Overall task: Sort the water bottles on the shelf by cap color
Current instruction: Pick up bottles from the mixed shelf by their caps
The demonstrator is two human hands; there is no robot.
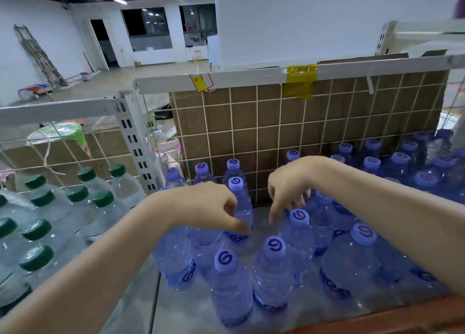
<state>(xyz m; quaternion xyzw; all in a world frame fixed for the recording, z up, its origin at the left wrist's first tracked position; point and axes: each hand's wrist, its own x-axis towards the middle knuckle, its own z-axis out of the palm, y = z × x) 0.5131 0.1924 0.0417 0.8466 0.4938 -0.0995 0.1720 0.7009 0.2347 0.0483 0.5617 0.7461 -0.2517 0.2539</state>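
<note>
Clear bottles with green caps (36, 229) stand grouped on the left shelf section. Blue-tinted bottles with blue-violet caps (275, 247) fill the right section, back to the wire grid. My left hand (206, 205) hangs over the blue bottles at the left end of that section, fingers loosely curled and pointing down. It hides the caps beneath it, and one fingertip lies against a blue bottle (239, 208). My right hand (289, 185) hovers above another blue-capped bottle (299, 218), fingers drooping, nothing held.
A white perforated upright (136, 142) separates the two shelf sections (191, 308). A wire grid (256, 132) backed by brown cardboard closes the rear. A wooden edge (377, 318) runs along the front right. Beyond lies an open room floor.
</note>
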